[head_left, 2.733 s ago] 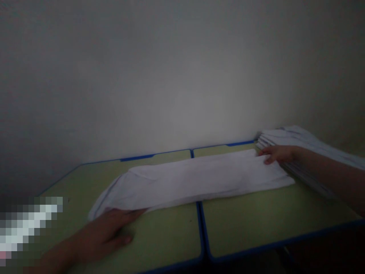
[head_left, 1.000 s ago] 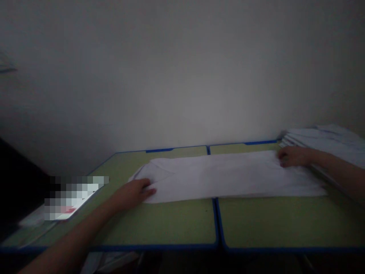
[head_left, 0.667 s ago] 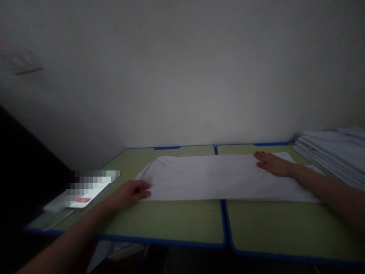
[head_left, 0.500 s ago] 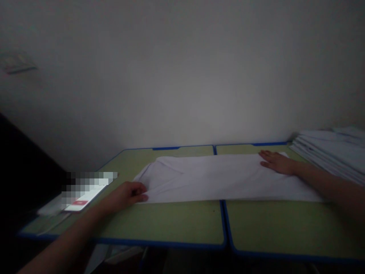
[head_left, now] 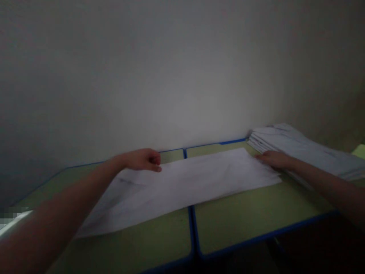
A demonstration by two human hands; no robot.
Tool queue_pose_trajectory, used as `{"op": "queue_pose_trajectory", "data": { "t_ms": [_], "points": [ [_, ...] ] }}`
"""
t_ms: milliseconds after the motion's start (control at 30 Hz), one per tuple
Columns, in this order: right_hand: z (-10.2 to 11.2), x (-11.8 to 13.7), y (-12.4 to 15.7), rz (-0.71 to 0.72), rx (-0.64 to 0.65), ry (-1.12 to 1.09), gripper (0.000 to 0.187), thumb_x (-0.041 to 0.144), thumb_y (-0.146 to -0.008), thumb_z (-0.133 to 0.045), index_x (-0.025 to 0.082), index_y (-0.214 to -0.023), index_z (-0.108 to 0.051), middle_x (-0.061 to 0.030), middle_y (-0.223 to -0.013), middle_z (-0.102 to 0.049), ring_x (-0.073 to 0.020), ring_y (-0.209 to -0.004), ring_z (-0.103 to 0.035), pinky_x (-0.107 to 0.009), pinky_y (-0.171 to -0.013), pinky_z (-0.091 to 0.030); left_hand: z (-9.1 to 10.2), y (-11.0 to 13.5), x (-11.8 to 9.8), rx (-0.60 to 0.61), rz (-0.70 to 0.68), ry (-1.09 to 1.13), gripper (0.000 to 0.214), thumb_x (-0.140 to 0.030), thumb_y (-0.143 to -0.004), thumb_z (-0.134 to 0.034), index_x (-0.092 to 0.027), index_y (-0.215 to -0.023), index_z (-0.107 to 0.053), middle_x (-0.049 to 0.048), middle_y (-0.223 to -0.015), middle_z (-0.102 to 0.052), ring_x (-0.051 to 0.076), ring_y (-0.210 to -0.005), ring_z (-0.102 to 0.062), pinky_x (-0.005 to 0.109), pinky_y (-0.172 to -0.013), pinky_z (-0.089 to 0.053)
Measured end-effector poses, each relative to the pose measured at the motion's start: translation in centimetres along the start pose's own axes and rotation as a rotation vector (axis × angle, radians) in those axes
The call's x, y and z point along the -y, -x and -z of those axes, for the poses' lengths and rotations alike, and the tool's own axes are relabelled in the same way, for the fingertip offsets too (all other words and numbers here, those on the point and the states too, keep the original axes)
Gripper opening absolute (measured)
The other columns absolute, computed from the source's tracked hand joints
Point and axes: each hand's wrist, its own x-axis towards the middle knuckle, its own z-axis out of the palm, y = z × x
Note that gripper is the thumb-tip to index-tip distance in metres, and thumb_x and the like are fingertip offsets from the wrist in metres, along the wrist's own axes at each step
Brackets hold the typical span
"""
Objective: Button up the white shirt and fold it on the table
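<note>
A long white folded cloth (head_left: pixel 196 177) lies flat across both tabletops, slightly creased, its left part partly hidden behind my left forearm. My left hand (head_left: pixel 144 160) is over the cloth's far edge, left of the table seam. Its fingers are curled and the thumb stands apart, with nothing visible between them. At the cloth's right end, my right hand (head_left: pixel 272 159) has its fingers closed at the edge, where layers show. Its fingertips are partly hidden and blurred.
A stack of folded white cloths (head_left: pixel 296 142) sits at the right, against the wall. Two green tabletops (head_left: pixel 228 217) with blue edging meet at a seam. A bright, pixelated object (head_left: pixel 14 220) shows at the left edge.
The view has turned to the right. My left hand has moved from the cloth's left end to its far edge; my right hand has gone from lying flat on top to the right end.
</note>
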Motion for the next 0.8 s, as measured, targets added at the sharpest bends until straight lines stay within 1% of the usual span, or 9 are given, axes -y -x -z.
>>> {"op": "queue_pose_trajectory", "data": {
  "t_ms": [100, 200, 267, 367, 467, 533, 600, 700, 800],
  "points": [
    [0.6, -0.1, 2.9, -0.141, 0.193, -0.094, 0.073, 0.076, -0.065, -0.044, 0.008, -0.085, -0.063, -0.0154, -0.076, -0.062, -0.0221, -0.065, -0.061, -0.031, -0.057, -0.047, 0.1, -10.2, -5.8, -0.011, -0.15, -0.049, 0.04, -0.053, -0.068, -0.055, -0.018, -0.085, -0.064, 0.0008, -0.074, -0.063, 0.012, -0.066, -0.054, 0.021, -0.06, -0.036],
    [0.6, 1.0, 4.0, -0.24, 0.289, -0.156, 0.075, 0.077, -0.063, -0.045, 0.007, -0.085, -0.061, -0.0144, -0.073, -0.062, -0.0191, -0.055, -0.059, -0.03, -0.049, -0.046, -1.9, -19.7, -12.2, -0.074, -0.195, -0.107, 0.042, -0.05, -0.071, -0.055, -0.017, -0.095, -0.065, 0.0052, -0.093, -0.067, 0.016, -0.083, -0.058, 0.024, -0.072, -0.04],
    [0.3, 1.7, 3.9, -0.244, 0.297, -0.116, 0.072, 0.073, -0.07, -0.042, 0.006, -0.087, -0.061, -0.0155, -0.074, -0.062, -0.0198, -0.057, -0.06, -0.03, -0.051, -0.046, -3.9, -24.7, -16.1, -0.082, -0.215, -0.119, 0.046, -0.049, -0.074, -0.053, -0.017, -0.105, -0.061, 0.0076, -0.106, -0.064, 0.018, -0.092, -0.057, 0.024, -0.077, -0.04],
    [-0.4, 1.9, 3.1, -0.168, 0.15, 0.062, 0.057, 0.056, -0.08, -0.041, 0.005, -0.093, -0.062, -0.0194, -0.087, -0.063, -0.0236, -0.075, -0.062, -0.031, -0.064, -0.047, -6.8, -29.7, -20.5, -0.079, -0.242, -0.136, 0.055, -0.05, -0.071, -0.056, -0.014, -0.113, -0.057, 0.0115, -0.112, -0.061, 0.02, -0.096, -0.057, 0.026, -0.08, -0.041],
    [-1.1, 1.3, 2.5, -0.129, -0.029, 0.164, 0.045, 0.045, -0.079, -0.044, 0.008, -0.1, -0.062, -0.0183, -0.101, -0.062, -0.0252, -0.091, -0.06, -0.029, -0.071, -0.044, -8.6, -32.1, -23.0, -0.114, -0.276, -0.141, 0.061, -0.051, -0.066, -0.061, -0.012, -0.114, -0.056, 0.0142, -0.113, -0.059, 0.022, -0.096, -0.056, 0.028, -0.081, -0.041],
    [-1.4, 0.9, 2.3, -0.12, -0.067, 0.143, 0.04, 0.042, -0.079, -0.044, 0.01, -0.095, -0.064, -0.0158, -0.098, -0.064, -0.0235, -0.088, -0.06, -0.027, -0.068, -0.043, -9.0, -32.8, -24.0, -0.157, -0.308, -0.134, 0.061, -0.05, -0.066, -0.061, -0.012, -0.114, -0.055, 0.0141, -0.114, -0.058, 0.023, -0.099, -0.055, 0.027, -0.081, -0.04],
    [-1.4, 0.6, 2.2, -0.103, -0.083, 0.093, 0.036, 0.04, -0.079, -0.044, 0.012, -0.088, -0.066, -0.0132, -0.089, -0.066, -0.0208, -0.081, -0.061, -0.025, -0.064, -0.041, -9.3, -33.0, -24.8, -0.175, -0.345, -0.123, 0.054, -0.05, -0.07, -0.057, -0.014, -0.109, -0.058, 0.0117, -0.109, -0.06, 0.021, -0.096, -0.055, 0.026, -0.079, -0.04],
    [-1.1, 0.3, 2.1, -0.111, -0.108, 0.0, 0.033, 0.039, -0.077, -0.046, 0.014, -0.083, -0.066, -0.0097, -0.081, -0.066, -0.0178, -0.074, -0.06, -0.023, -0.058, -0.038, -9.5, -32.8, -25.8, -0.088, -0.433, -0.112, 0.045, -0.054, -0.076, -0.047, -0.015, -0.089, -0.065, 0.0048, -0.082, -0.065, 0.015, -0.074, -0.057, 0.022, -0.065, -0.04],
    [-0.4, 0.4, 2.0, -0.143, -0.117, -0.088, 0.031, 0.038, -0.076, -0.049, 0.014, -0.081, -0.068, -0.0078, -0.077, -0.066, -0.0155, -0.07, -0.059, -0.021, -0.054, -0.036, -9.6, -32.2, -26.5, 0.026, -0.572, -0.101, 0.038, -0.05, -0.076, -0.05, -0.014, -0.076, -0.065, 0.0004, -0.067, -0.061, 0.01, -0.062, -0.052, 0.02, -0.058, -0.036]
  ]
}}
